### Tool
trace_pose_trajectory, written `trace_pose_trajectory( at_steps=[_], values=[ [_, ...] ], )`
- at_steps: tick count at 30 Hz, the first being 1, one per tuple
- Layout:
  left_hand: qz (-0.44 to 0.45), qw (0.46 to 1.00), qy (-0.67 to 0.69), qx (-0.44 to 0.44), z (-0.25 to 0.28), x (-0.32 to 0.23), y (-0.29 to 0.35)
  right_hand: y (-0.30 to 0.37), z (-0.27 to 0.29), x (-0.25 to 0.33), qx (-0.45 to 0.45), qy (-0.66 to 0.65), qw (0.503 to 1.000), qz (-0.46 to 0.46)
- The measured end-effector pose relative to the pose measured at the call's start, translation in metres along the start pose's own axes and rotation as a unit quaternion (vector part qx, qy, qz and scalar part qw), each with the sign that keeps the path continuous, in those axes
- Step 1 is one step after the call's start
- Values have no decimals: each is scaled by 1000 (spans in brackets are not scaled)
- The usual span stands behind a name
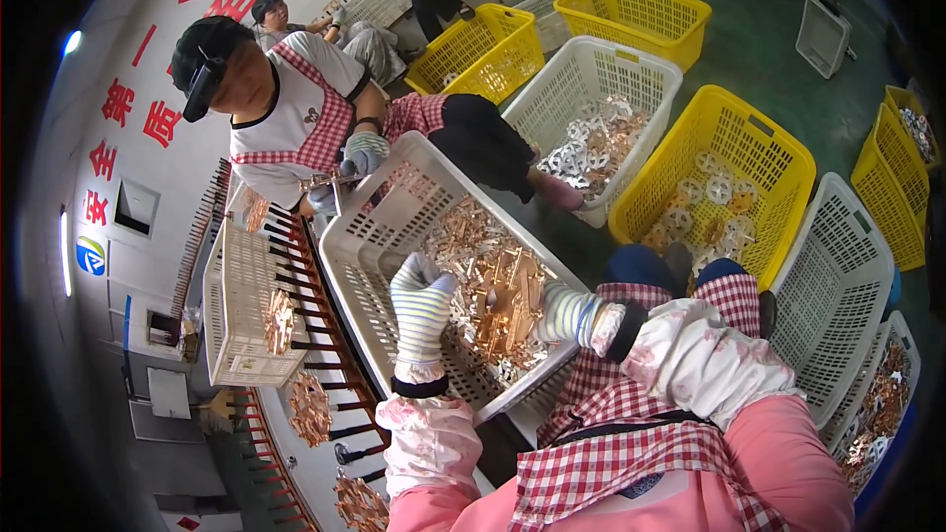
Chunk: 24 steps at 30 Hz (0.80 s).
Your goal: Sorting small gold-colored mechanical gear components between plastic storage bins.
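Note:
My left hand (422, 303), in a striped knit glove, is over the near left part of a white plastic crate (367, 254). Its fingers are curled closed; whatever they may hold is hidden. Across the crate, my right hand (574, 317) wears a matching glove and reaches over the right rim. Its fingers are pressed together against a copper-coloured metal part (530, 313), with the tips partly hidden. A heap of small copper-coloured metal parts (473, 236) fills much of the crate, with larger flat pieces on top between my hands.
A co-worker (296, 118) sits at the crate's far side, gloved hands at its rim. Left runs a rack with dark pegs (345, 374) holding metal parts. To the right stand a yellow crate (778, 153), a white crate (655, 79) and a grey crate (838, 266).

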<state>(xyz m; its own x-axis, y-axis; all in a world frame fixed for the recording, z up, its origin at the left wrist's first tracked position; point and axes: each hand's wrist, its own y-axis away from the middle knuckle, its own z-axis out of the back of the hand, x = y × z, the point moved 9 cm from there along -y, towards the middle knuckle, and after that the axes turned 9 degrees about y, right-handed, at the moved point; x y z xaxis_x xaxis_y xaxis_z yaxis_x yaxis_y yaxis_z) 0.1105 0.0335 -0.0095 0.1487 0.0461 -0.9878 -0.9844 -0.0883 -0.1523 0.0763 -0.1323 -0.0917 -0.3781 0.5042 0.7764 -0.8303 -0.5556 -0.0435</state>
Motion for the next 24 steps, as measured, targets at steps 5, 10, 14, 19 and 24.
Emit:
trace_pose_trajectory(
  at_steps=[5,10,14,19,24],
  values=[
    [122,989,24,78,-21,23,13,-4,26,34,101,44,993,-54],
    [123,986,7,109,-49,12,17,-5,2,23,55,96,994,19],
    [141,979,-15,144,-56,5,22,-12,-33,2,0,127,988,93],
    [153,977,62,138,-49,-9,21,0,-20,-2,-4,61,998,15],
    [166,978,27,121,-52,7,22,0,-14,21,-25,143,983,109]
  ],
)
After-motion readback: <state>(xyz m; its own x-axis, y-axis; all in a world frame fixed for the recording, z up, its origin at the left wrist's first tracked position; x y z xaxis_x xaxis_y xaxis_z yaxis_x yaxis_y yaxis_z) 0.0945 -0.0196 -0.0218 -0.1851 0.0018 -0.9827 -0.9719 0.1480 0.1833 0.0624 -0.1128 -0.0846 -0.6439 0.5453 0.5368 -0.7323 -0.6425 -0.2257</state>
